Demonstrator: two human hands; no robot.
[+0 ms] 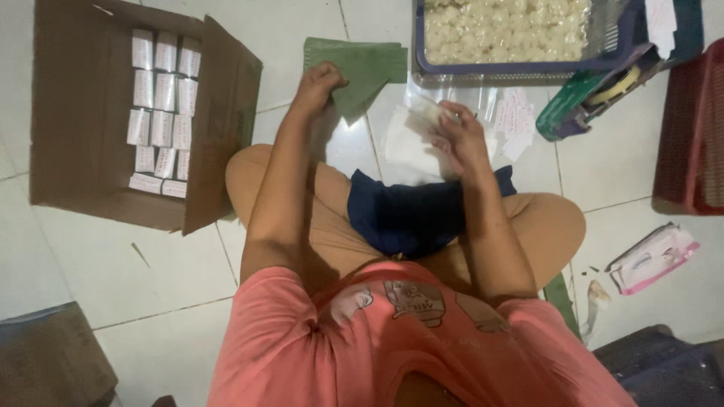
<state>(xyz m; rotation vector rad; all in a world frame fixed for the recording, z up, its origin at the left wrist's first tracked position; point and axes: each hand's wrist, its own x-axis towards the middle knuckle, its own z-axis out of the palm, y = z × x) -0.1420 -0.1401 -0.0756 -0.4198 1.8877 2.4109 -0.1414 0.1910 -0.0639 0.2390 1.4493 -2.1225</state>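
- Sitting cross-legged on the white tiled floor (90,256), I had my left hand (320,81) closed in a pinch on the top sheet of a stack of green paper sheets (369,64) that lay on the tiles ahead of me.
- My right hand (460,136) was closed around a small clear packet (424,113), held just above more clear plastic bags (407,147) spread on the floor.
- Rows of finished white packets (162,113) already lined about half of the cardboard box (83,90) at my left; the other half was bare, so by my reckoning the packing was partway through.
- Plenty remained: the blue basket (528,66) ahead was heaped with pale pieces.
- Small paper labels (516,120) lay near my right hand, a green tape dispenser (588,102) just beyond them.
- A red crate (690,128) stood at the far right, a pink packet (652,258) lay beside my knee, and a dark blue cloth (411,211) covered my lap.
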